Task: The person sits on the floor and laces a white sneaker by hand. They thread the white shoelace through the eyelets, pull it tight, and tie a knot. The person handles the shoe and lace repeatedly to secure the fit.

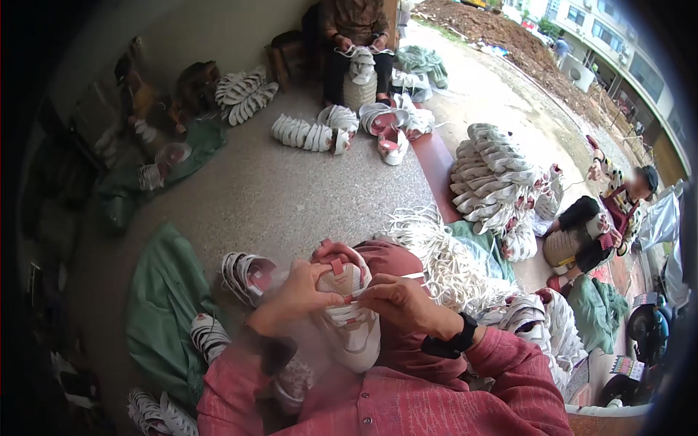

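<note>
A white and beige shoe upper with a red lining rests on my lap, its toe toward me. My left hand is closed on the shoe's tongue, thumb and fingers at its edge. Beside it, my right hand pinches a white shoelace at the eyelets; a short white end sticks out past the fingers. The two hands nearly meet over the tongue. Just right of my knee lies a big heap of loose white shoelaces.
Stacked shoe uppers stand at the right, with more rows on the floor ahead. Green cloths lie left and right. One person sits at the back holding laces over a shoe; another sits at the right.
</note>
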